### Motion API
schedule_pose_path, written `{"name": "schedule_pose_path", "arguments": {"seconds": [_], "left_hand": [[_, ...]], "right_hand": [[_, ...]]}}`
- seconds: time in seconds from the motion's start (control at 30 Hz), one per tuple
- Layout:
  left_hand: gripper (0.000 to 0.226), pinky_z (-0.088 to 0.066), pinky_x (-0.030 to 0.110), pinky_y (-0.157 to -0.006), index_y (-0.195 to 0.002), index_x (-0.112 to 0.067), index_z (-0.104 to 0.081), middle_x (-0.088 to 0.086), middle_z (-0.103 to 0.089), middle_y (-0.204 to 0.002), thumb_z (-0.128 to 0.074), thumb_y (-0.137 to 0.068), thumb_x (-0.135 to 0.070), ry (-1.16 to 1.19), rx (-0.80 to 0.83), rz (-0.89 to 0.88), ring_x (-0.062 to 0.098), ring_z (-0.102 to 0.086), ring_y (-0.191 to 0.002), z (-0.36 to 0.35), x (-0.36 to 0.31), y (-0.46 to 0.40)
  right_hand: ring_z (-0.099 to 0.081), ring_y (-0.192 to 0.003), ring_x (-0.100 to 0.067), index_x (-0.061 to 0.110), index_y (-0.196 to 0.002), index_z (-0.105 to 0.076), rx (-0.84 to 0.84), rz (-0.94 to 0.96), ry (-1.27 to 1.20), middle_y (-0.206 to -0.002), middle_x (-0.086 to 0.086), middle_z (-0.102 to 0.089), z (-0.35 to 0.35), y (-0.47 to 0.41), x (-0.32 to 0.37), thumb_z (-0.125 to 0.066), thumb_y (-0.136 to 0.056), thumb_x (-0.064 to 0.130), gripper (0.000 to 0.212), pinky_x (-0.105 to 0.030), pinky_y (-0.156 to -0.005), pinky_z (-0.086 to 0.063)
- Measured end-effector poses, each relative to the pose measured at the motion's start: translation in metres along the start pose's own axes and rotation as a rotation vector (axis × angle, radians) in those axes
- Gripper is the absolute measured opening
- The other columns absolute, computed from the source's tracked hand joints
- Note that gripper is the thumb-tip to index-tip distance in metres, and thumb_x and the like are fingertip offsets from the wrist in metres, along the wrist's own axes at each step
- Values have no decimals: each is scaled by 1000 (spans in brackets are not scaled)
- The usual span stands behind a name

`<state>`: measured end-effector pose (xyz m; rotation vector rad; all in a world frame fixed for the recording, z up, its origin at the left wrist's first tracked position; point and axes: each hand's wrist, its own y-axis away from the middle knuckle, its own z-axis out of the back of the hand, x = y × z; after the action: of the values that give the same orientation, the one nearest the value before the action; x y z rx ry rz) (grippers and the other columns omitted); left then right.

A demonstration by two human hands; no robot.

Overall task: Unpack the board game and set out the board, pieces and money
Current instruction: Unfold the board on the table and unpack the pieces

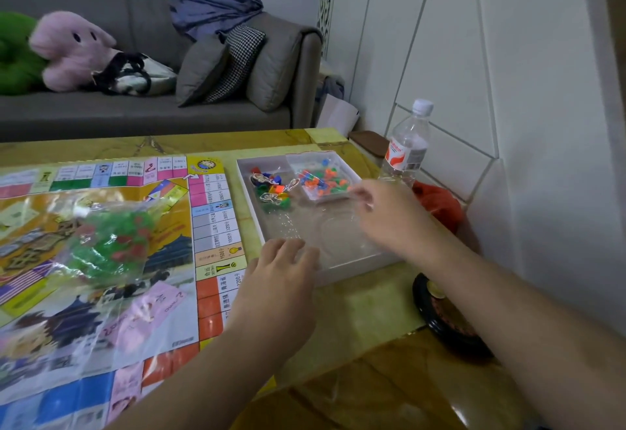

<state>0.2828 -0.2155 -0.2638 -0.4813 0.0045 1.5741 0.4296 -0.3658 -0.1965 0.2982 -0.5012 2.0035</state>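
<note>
The paper game board (pixel 210 223) lies unfolded on the left of the table. On it sits a clear bag of green and red houses (pixel 108 240), and pink play money (pixel 152 311) lies in a clear sleeve. To the right stands the white game box (pixel 355 265) with a clear plastic insert. Inside it are character tokens with coloured stands (pixel 272 187) and a small tray of coloured pegs (pixel 323 179). My left hand (pixel 281 280) rests on the box's near-left edge, fingers relaxed. My right hand (pixel 382 212) reaches over the box and pinches the clear plastic by the peg tray.
A plastic water bottle (pixel 408 145) stands at the table's right edge beside a red bag (pixel 440 202). A black round dish (pixel 447 324) sits near my right forearm. A grey sofa (pixel 142 107) with plush toys and cushions lies beyond the table (pixel 355 321).
</note>
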Motion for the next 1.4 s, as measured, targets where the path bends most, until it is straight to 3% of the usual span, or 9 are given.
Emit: {"name": "schedule_pose_path", "arguments": {"seconds": [0.2, 0.53, 0.63, 0.73, 0.83, 1.0, 1.17, 1.3, 1.4], "left_hand": [[37, -35, 37, -113, -137, -35, -51, -13, -48, -147, -49, -100, -34, 23, -39, -28, 15, -35, -138, 5, 5, 2], [45, -20, 36, -122, -146, -38, -45, -14, -40, -156, -48, -101, -43, 135, 33, 12, 12, -30, -146, 14, 13, 1], [40, -43, 26, -102, -141, -30, -56, -12, -55, -142, -55, -102, -38, 479, -45, 214, 9, -53, -127, 36, 9, -5], [40, -60, 32, -78, -127, -18, -64, -1, -70, -118, -60, -100, -47, 1259, -33, 582, 16, -72, -98, 68, 6, -15], [48, -59, 34, -63, -110, -13, -75, 7, -75, -94, -60, -96, -57, 1638, 57, 675, 23, -73, -78, 91, 15, -14], [11, -57, 31, -50, -111, -19, -67, 8, -74, -94, -62, -101, -19, 1195, -186, 728, 19, -74, -71, 114, 47, 6], [5, -63, 47, -69, -96, -26, -62, 7, -73, -92, -65, -100, -27, 772, -379, 761, 27, -75, -75, 164, 112, 36], [68, -63, 53, -74, -127, -9, -53, 18, -73, -93, -72, -86, -59, 221, -90, 893, 36, -73, -80, 173, 169, 45], [87, -37, 59, -117, -155, -8, -22, 27, -43, -153, -58, -93, -57, -174, -23, 786, 44, -40, -143, 157, 158, 45]], "right_hand": [[-61, -93, -27, 12, -116, -68, 104, -139, 194, -113, -9, -72, -60, -88, 26, -56, -102, 40, 33, -32, -71, -46], [-67, -97, -30, 10, -106, -68, -244, -211, 18, -101, -10, -69, -50, -82, 26, -63, -99, 13, 9, -38, -76, -55], [-59, -94, -22, 13, -100, -60, -351, -120, -146, -102, -6, -64, -29, -58, 47, -52, -104, 14, 9, -27, -64, -43], [-56, -85, -14, 17, -99, -54, -371, 116, -188, -97, -1, -59, -12, 1, 81, -49, -107, 18, 10, -21, -63, -37], [-55, -81, -14, 24, -100, -50, -214, 348, -104, -95, 5, -54, -20, 73, 112, -42, -108, 26, 11, -35, -66, -49], [-51, -127, -18, 20, -133, -55, -13, 595, -20, -135, 2, -57, -33, 118, 134, -44, -102, 30, 34, -32, -109, -43], [-45, -128, -4, 25, -133, -51, 54, 515, -76, -136, 14, -48, -40, 117, 131, -48, -103, 29, 31, -12, -103, -36], [-47, -113, -2, 30, -124, -50, 93, 360, -61, -126, 18, -45, -48, 93, 124, -53, -102, 25, 23, -17, -85, -40], [-52, -111, -7, 28, -123, -53, 92, 201, -83, -123, 13, -50, -53, 60, 121, -58, -100, 18, 26, -28, -90, -50]]}}
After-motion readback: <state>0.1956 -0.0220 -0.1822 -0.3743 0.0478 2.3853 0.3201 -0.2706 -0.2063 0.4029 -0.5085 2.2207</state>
